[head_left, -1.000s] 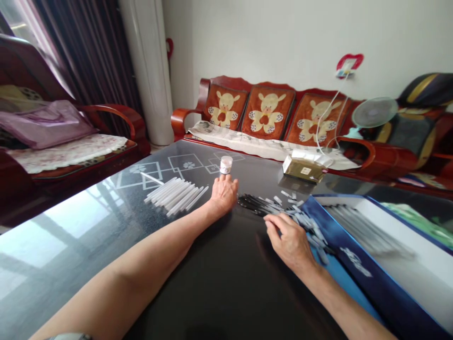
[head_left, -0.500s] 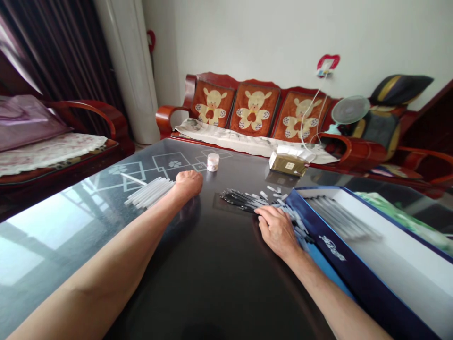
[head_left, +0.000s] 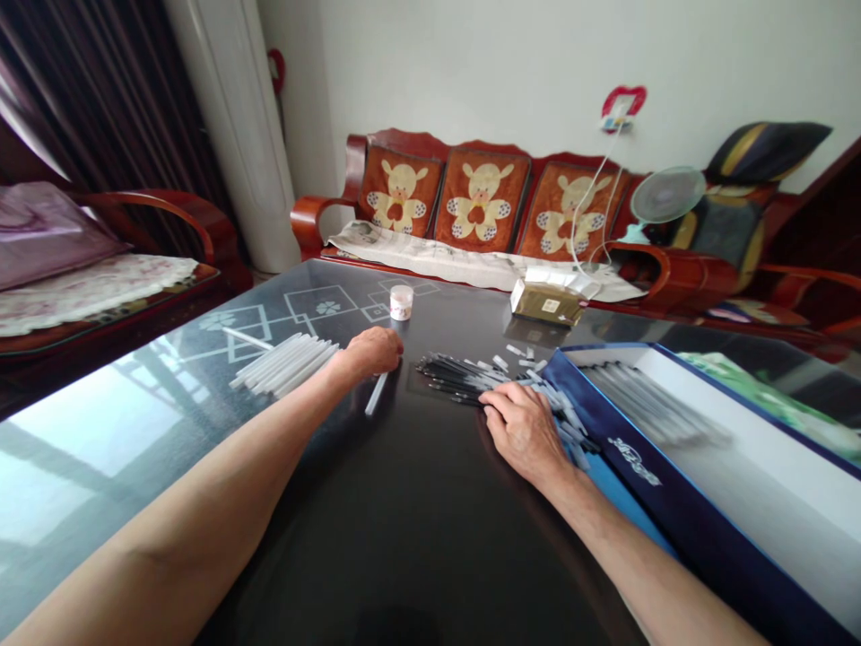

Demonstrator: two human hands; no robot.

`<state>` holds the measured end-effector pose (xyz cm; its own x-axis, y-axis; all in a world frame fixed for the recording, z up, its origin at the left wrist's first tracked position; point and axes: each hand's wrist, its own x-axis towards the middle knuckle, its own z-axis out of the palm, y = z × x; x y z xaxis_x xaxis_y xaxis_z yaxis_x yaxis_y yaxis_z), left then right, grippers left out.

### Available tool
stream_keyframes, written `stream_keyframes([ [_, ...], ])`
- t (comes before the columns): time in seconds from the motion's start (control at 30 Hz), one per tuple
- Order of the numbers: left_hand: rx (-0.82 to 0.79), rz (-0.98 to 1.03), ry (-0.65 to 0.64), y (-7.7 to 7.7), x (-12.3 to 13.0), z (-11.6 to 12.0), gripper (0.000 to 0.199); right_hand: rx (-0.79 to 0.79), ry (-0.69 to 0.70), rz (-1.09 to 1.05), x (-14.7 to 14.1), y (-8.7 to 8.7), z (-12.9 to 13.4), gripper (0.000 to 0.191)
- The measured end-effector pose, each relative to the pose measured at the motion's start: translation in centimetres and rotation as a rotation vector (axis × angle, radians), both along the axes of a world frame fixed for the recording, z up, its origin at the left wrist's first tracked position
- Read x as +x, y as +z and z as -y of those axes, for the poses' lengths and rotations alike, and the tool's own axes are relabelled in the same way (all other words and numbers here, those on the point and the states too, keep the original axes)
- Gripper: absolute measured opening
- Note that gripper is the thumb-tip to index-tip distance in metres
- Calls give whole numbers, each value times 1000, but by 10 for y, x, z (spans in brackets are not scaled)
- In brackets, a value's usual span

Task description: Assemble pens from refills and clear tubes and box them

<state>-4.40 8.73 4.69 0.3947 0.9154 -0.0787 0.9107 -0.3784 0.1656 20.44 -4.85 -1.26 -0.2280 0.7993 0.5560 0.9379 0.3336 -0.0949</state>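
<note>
My left hand point(head_left: 374, 350) is closed on a translucent white tube point(head_left: 377, 393), whose lower end sticks out below the fingers. Left of it lies a row of similar tubes point(head_left: 289, 363) on the dark table. My right hand point(head_left: 521, 426) rests with bent fingertips at the edge of a pile of black refills point(head_left: 450, 375); whether the fingertips pinch one is hidden. White and grey caps point(head_left: 561, 408) lie beyond that hand, against the blue box point(head_left: 625, 449).
Assembled pens point(head_left: 646, 404) lie inside the open box at the right. A small round jar point(head_left: 401, 303) and a tissue box point(head_left: 546, 301) stand farther back. A green packet point(head_left: 767, 395) lies beyond the blue box.
My left hand has moved slightly right, and a white tube now shows below it. My right hand has stayed by the refills, shifting only slightly. The view has shifted a little.
</note>
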Motion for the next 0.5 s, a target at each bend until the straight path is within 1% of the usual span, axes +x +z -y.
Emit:
stream_keyframes([
  [0.07, -16, -55, -10, 5, 4, 5, 30, 6, 5, -14, 0, 1, 0, 15],
  [0.13, 11, -88, -76, 12, 5, 11, 30, 5, 10, -27, 0, 2, 1, 13],
  [0.2, 24, -114, -190, 20, 3, 17, 34, -2, 16, -35, 0, 3, 1, 14],
  [0.27, -2, -129, -334, 27, 2, 24, 43, -9, 20, -46, 0, 2, 1, 15],
  [0.3, -19, -128, -408, 30, 2, 27, 45, -11, 20, -55, 0, 2, 0, 15],
  [0.37, -42, -133, -500, 33, 5, 35, 46, -17, 14, -74, 1, 1, -1, 15],
  [0.43, -40, -173, -523, 32, 9, 41, 44, -22, 7, -85, 2, 0, -2, 14],
  [0.5, -24, -227, -504, 31, 13, 46, 38, -28, 3, -85, 2, -1, -2, 14],
])
